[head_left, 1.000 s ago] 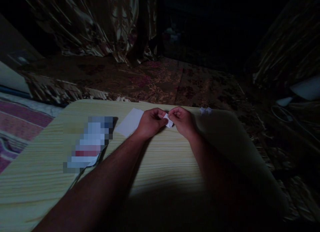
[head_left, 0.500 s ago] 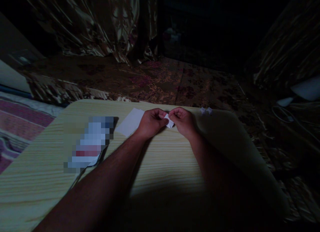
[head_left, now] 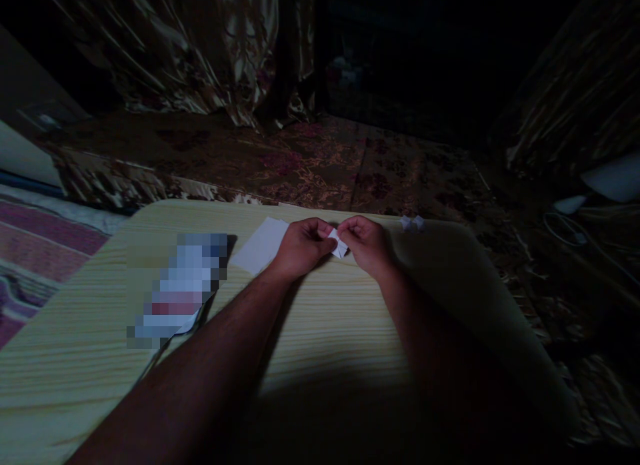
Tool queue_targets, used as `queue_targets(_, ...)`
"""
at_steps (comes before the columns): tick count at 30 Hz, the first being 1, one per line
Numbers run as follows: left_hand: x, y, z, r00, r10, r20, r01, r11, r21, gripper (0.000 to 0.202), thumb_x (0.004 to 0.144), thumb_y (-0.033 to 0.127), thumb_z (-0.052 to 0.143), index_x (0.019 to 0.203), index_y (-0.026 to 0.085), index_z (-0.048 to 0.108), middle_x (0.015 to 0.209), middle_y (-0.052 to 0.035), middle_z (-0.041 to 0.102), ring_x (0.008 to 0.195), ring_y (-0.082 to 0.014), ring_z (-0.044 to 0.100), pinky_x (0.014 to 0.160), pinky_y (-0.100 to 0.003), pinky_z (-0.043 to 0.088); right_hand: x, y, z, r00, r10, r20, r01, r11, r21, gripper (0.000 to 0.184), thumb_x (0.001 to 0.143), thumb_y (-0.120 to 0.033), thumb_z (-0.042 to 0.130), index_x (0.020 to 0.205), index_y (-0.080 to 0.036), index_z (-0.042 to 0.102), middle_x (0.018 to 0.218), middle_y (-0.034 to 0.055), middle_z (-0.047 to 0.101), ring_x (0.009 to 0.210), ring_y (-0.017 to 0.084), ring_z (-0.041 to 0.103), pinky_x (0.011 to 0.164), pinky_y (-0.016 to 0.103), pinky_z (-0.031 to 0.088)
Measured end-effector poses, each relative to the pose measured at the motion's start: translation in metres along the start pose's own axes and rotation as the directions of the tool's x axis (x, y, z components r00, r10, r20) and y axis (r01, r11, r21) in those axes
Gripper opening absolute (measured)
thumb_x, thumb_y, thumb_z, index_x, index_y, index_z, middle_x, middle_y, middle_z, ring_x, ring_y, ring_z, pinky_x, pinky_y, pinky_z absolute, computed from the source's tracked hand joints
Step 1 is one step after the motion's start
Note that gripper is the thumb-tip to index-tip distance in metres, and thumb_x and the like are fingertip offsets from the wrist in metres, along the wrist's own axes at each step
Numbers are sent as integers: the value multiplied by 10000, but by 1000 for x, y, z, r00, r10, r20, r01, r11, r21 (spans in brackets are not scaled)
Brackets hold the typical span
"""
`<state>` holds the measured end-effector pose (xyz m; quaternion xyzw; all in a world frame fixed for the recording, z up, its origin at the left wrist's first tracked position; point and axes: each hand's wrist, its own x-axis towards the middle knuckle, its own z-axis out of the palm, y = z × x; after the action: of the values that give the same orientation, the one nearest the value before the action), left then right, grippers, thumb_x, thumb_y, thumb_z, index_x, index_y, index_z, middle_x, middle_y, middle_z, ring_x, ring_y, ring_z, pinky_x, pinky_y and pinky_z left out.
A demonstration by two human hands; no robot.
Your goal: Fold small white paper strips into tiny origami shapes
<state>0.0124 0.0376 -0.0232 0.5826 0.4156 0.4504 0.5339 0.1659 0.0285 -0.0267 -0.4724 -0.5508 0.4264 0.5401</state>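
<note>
A small folded piece of white paper (head_left: 339,245) is pinched between my two hands near the table's far edge. My left hand (head_left: 305,247) grips its left side, with the thumb pressed on the paper's face. On the other side, my right hand (head_left: 367,243) is closed on the upper right part, thumb and fingertips together. Creases show on the paper, but my fingers cover its upper part. Just left of my left hand lie flat white paper sheets (head_left: 260,245). Two small folded white paper pieces (head_left: 412,223) sit to the right of my right hand.
A blurred-out phone-like object (head_left: 185,285) with a cable rests on the left of the pale wooden table (head_left: 330,331). Beyond the far edge is a patterned fabric-covered surface (head_left: 300,158) below curtains (head_left: 240,45). A white lamp-like object (head_left: 613,178) with a cord stands at right.
</note>
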Motion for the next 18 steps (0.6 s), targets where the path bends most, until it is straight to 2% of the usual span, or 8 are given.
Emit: queue_targets(18, -1, 1, 0, 1000, 6, 2, -6, 1000, 5, 265, 601, 258, 749, 817, 137, 652, 736, -23, 662, 591, -116, 576, 569, -233, 446, 0, 0, -1, 1000, -18, 3, 18, 1000, -9, 144, 715, -299, 657, 772, -179, 603, 702, -1, 644, 610, 119, 579, 543, 228, 427)
